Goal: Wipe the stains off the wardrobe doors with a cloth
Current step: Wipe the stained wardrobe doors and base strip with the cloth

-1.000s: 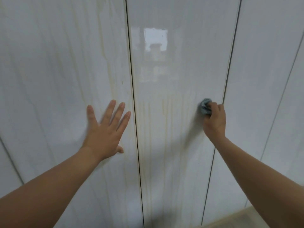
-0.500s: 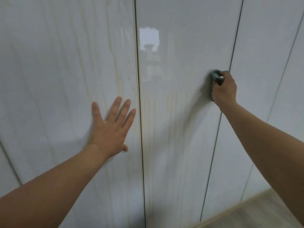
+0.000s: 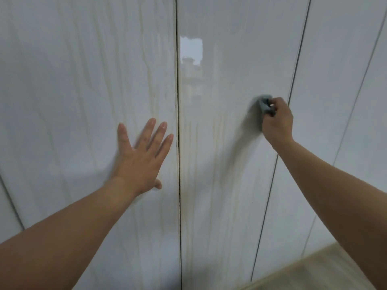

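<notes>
Left hand (image 3: pixel 142 162) is flat on the left wardrobe door (image 3: pixel 73 101), fingers spread and straight, fingertips just short of the gap between doors, gripping nothing. Right hand (image 3: pixel 277 122) is curled round a small grey-blue cloth (image 3: pixel 265 103), balled up and pressed against the middle door (image 3: pixel 230 59) near its right edge, about mid-height in the view. That bit is a little blurry, so the exact finger placement is hard to make out. Both doors are glossy white with yellowish drip stains (image 3: pixel 150 84) running down them, thickest along the seam and below the cloth's level. A bright window reflection (image 3: pixel 191 50) sits up high on the middle door. More door panels (image 3: pixel 335 80) carry on to the right, and a strip of pale wood floor (image 3: pixel 324 273) shows bottom right.
</notes>
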Demonstrator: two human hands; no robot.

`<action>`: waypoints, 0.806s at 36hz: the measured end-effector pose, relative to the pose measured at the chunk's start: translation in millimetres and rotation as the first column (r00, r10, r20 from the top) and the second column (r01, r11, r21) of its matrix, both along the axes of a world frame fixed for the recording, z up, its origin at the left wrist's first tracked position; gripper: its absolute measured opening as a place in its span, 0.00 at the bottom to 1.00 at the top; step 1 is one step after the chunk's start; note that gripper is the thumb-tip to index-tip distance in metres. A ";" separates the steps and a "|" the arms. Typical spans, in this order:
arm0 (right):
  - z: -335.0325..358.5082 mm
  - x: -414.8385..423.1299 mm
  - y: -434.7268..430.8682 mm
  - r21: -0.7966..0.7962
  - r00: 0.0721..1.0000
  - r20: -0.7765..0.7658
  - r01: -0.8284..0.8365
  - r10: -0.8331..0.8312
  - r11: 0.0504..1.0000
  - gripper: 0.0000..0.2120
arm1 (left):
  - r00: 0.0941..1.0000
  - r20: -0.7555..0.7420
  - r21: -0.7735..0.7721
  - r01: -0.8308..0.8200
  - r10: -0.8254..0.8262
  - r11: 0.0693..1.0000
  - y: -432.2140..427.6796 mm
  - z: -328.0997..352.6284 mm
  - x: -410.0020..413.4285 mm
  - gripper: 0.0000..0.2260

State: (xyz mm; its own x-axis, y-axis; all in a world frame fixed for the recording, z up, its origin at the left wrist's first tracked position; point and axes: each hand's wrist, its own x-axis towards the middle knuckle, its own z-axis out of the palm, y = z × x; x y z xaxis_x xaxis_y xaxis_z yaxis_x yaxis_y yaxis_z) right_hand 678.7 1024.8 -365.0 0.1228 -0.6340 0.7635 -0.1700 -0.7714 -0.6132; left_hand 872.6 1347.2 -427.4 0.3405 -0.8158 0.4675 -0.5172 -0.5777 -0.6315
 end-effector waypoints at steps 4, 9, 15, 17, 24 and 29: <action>14.7 20.5 15.3 -0.025 0.999 0.017 0.045 -0.044 0.999 0.17 | 1.000 0.004 -0.008 -0.005 0.005 1.000 0.0 -0.4 0.7 0.61; -55.0 29.7 29.1 -0.173 0.991 -0.127 0.019 -0.041 0.985 0.25 | 1.000 0.014 -0.007 -0.006 0.006 1.000 -0.9 -1.3 0.7 0.61; -128.2 5.1 17.4 -0.262 0.912 -0.409 -0.154 0.035 0.953 0.20 | 1.000 0.028 -0.014 0.009 -0.009 1.000 0.8 -2.0 2.3 0.60; -114.0 2.0 18.2 -0.183 0.929 -0.359 -0.160 0.086 0.970 0.20 | 0.999 0.036 -0.016 0.010 -0.009 1.000 1.1 -2.0 3.3 0.60; -42.2 13.1 27.8 -0.107 1.000 -0.010 -0.008 0.007 0.994 0.15 | 0.999 0.037 -0.022 0.006 -0.005 1.000 0.8 -2.8 2.9 0.61; -95.9 28.8 27.1 -0.237 0.979 -0.202 -0.020 -0.029 0.971 0.22 | 0.999 0.037 -0.020 0.000 0.001 1.000 0.0 -2.8 2.1 0.61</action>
State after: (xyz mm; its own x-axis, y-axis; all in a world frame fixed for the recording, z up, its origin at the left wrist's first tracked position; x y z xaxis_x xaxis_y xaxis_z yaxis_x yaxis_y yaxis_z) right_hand 707.5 1051.9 -460.9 0.2882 -0.4392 0.8509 -0.2757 -0.8890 -0.3655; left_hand 874.7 1347.2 -430.2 0.3232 -0.8059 0.4961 -0.4933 -0.5908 -0.6384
